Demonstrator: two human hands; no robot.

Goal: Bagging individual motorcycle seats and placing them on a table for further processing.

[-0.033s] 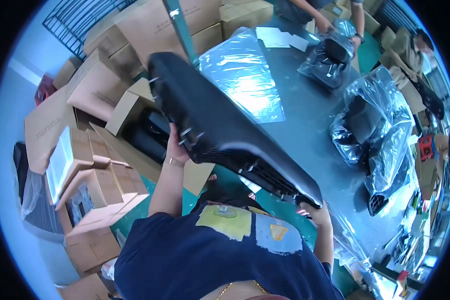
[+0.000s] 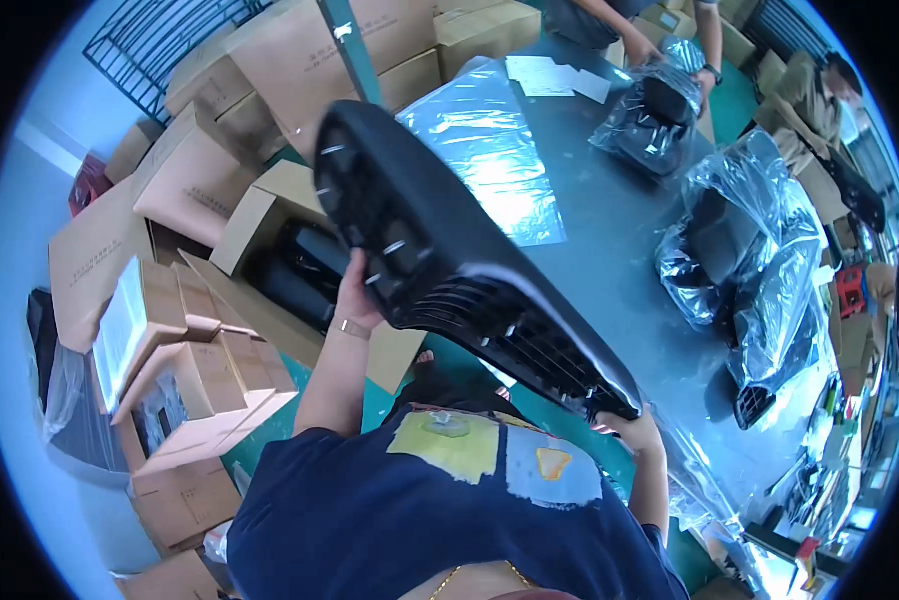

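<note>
I hold a long black plastic panel point(image 2: 450, 250) with ribbed slots, tilted over the edge of a grey table point(image 2: 610, 240). My left hand point(image 2: 357, 290) grips its underside near the wide far end. Gripping the narrow near end, close to my chest, is my right hand point(image 2: 632, 428). A flat clear plastic bag point(image 2: 490, 150) lies on the table just behind the panel. Below the panel stands an open cardboard box point(image 2: 270, 215) with another black part point(image 2: 295, 270) inside.
Several bagged black parts point(image 2: 760, 250) lie on the right of the table, and one more point(image 2: 660, 110) by another person's hands at the far end. Sheets of paper point(image 2: 555, 75) lie there too. Cardboard boxes point(image 2: 170, 340) crowd the floor on my left. A second person point(image 2: 820, 85) sits at the right.
</note>
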